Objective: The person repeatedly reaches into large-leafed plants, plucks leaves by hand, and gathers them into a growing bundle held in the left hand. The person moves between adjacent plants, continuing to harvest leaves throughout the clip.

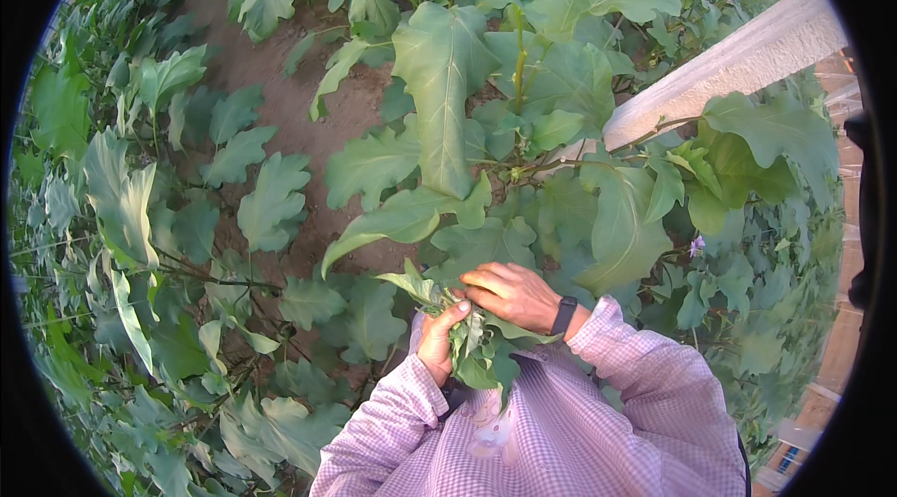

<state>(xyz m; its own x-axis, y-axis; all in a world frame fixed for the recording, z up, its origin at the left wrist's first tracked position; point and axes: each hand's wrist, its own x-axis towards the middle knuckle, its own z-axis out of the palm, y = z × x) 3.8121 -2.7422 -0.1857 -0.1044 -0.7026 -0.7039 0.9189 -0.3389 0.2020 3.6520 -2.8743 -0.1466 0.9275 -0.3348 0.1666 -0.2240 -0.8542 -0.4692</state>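
A bundle of picked green leaves and shoots (pixel 471 350) is gathered close in front of my checked smock. My left hand (pixel 440 339) grips the bundle from the left, its thumb lying across the stems. From the right, my right hand (pixel 506 295) reaches over the top of the bundle, fingers curled toward the stem ends; whether it pinches a stem is hidden. A dark band (pixel 563 315) circles my right wrist. Just beyond my hands stands a leafy plant, apparently eggplant, with a broad drooping leaf (pixel 448 90) and a yellow-green stem (pixel 520 62).
A pale, rough post (pixel 729 66) slants across the upper right, behind leafy branches. Bare brown soil (pixel 308 118) runs between the rows. Dense lobed foliage (pixel 119 203) fills the left side. A small purple flower (pixel 696 245) shows at right.
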